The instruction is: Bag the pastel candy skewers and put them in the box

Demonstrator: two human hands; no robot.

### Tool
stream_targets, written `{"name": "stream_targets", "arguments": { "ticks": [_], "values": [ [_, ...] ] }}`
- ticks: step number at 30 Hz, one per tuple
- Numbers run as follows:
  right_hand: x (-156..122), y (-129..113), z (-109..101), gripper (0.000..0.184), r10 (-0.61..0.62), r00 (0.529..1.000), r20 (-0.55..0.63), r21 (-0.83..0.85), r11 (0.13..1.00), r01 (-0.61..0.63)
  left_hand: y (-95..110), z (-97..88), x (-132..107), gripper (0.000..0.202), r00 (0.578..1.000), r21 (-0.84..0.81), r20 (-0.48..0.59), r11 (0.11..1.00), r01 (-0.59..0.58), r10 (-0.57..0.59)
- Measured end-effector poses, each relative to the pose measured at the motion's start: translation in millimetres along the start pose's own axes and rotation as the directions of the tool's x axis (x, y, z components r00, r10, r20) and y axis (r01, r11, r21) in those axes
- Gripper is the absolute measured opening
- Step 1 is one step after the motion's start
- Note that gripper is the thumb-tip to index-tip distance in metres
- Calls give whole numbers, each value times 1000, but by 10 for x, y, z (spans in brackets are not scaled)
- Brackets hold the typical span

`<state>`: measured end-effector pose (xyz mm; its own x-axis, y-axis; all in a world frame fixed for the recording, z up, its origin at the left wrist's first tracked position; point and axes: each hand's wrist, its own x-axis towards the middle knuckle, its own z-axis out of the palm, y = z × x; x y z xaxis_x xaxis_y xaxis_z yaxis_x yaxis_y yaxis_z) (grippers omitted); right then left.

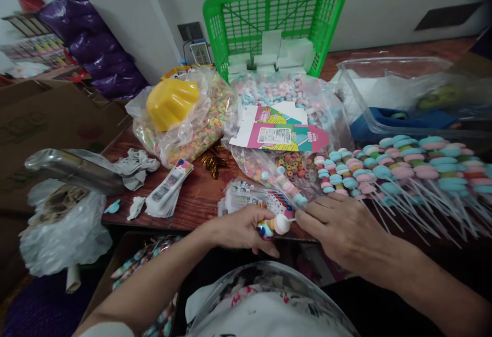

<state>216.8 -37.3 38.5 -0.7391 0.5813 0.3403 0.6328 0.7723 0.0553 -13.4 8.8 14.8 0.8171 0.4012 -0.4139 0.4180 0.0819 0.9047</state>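
Note:
My left hand point(242, 229) is closed around a short stack of coloured candy rings and a white-pink marshmallow point(277, 224) on a thin white stick. Fingertips of my right hand point(342, 229) pinch the stick's end just right of the marshmallow. Both hands hover at the near edge of the wooden table point(196, 193). Just beyond them lie a clear bag of cereal rings point(284, 167) and printed wrappers point(249, 198). A big pile of finished candy skewers point(407, 167) lies to the right.
A green basket point(277, 19) stands tilted at the back, with bags of candy in front. A yellow scoop point(171, 102) rests on a cereal bag. A clear tub point(407, 96) sits right. A box of packed skewers point(134, 265) sits below left.

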Motion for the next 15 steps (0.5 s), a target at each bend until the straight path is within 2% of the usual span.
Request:
{"name": "stream_targets", "arguments": {
  "ticks": [2, 5, 8, 10, 15],
  "values": [
    [11, 71, -29, 18, -13, 1000, 19, 6, 1000, 13, -5, -50, -2, 37, 992, -180, 108, 980, 80, -61],
    [6, 167, -103, 22, -21, 999, 36, -34, 999, 23, -72, -111, -28, 37, 990, -239, 123, 966, 96, -68],
    [-3, 237, -188, 22, -67, 998, 10, -59, 996, 68, -142, -135, -66, 38, 976, -331, 210, 936, 124, -55],
    [-5, 275, -234, 23, -95, 995, -25, -47, 995, 94, -168, -131, -83, 41, 963, -342, 261, 926, 158, -68],
    [-22, 317, -261, 24, -124, 989, -77, 27, 992, 127, -130, -96, -84, 44, 945, -263, 305, 943, 205, -120]
  ]
}}
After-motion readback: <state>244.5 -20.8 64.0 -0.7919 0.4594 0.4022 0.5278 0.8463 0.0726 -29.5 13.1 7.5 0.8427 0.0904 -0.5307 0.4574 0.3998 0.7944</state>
